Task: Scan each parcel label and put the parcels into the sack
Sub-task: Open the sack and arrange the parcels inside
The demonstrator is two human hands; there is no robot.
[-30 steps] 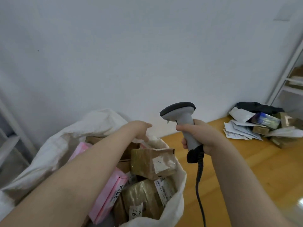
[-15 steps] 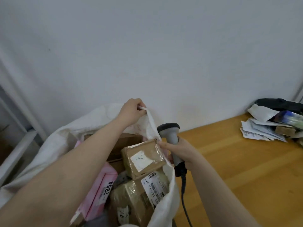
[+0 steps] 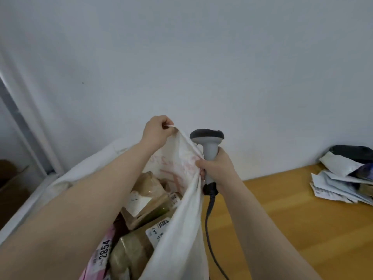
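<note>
Two hands work at the mouth of the sack [image 3: 181, 229] in the head view. The left hand [image 3: 156, 131] pinches the rim at its highest point, fingers curled on the hem and lifting it. The right hand [image 3: 217, 168] is wrapped round the handle of the scanner [image 3: 207, 142], with cloth bunched against its fingers; whether it also nips the cloth I cannot tell.

The sack hangs just beside the bench [image 3: 282, 219], mouth up and tilted towards the camera, its long axis running down out of frame. It looks like thin, limp cloth that would sag shut if released, so the hem, held at two spread points, seems the place to take it.

Inside lie brown parcels [image 3: 149, 190] and a pink parcel [image 3: 101, 257], mostly labels up. Their taped wrap looks slick and they seem light; a grip across the short sides should serve.

The scanner stands upright, head on top, cable [image 3: 207, 229] trailing down. More mailers [image 3: 341, 184] are heaped on the bench, well apart to the right.
</note>
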